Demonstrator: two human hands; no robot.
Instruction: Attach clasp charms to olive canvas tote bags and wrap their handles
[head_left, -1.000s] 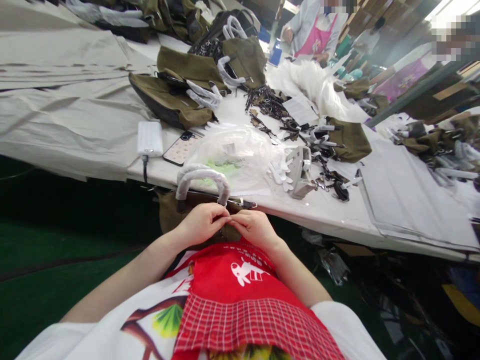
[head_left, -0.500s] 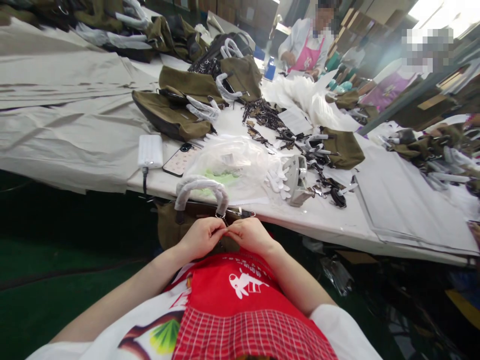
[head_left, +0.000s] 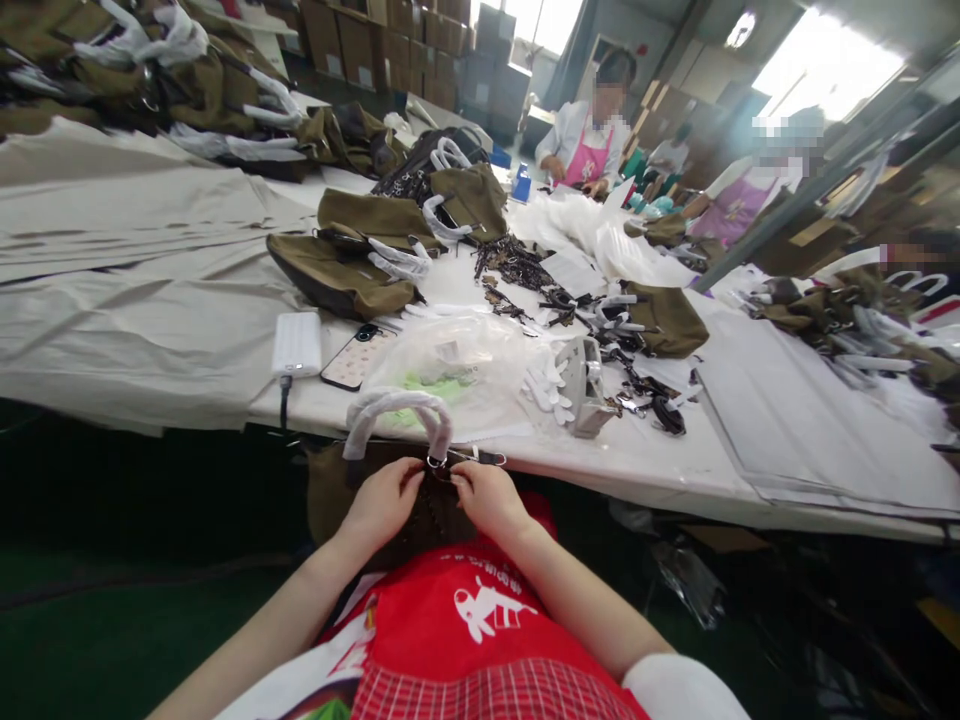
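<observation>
An olive-brown handbag point(head_left: 324, 495) hangs at the table's front edge, against my apron. Its arched handle point(head_left: 397, 402) is wrapped in whitish film and ends at a metal ring point(head_left: 437, 462). My left hand point(head_left: 384, 503) is just left of that ring, thumb and forefinger curled together at the bag's front. On the other side, my right hand point(head_left: 487, 494) pinches close to the ring, fingers bent. Whatever lies between the fingertips is too small to make out. A thin dark chain or cord seems to hang between the hands.
Behind the bag lie a clear plastic bag point(head_left: 457, 365), a phone point(head_left: 352, 358), a white power bank point(head_left: 297, 345) with a cable, and a grey device point(head_left: 585, 388). Dark straps with metal hardware point(head_left: 517, 262) and more olive bags point(head_left: 345, 265) cover the table beyond. Co-workers stand farther back.
My hands were together with fingertips meeting below the ring; now they are apart, one on each side of it. The camera view has tilted upward somewhat.
</observation>
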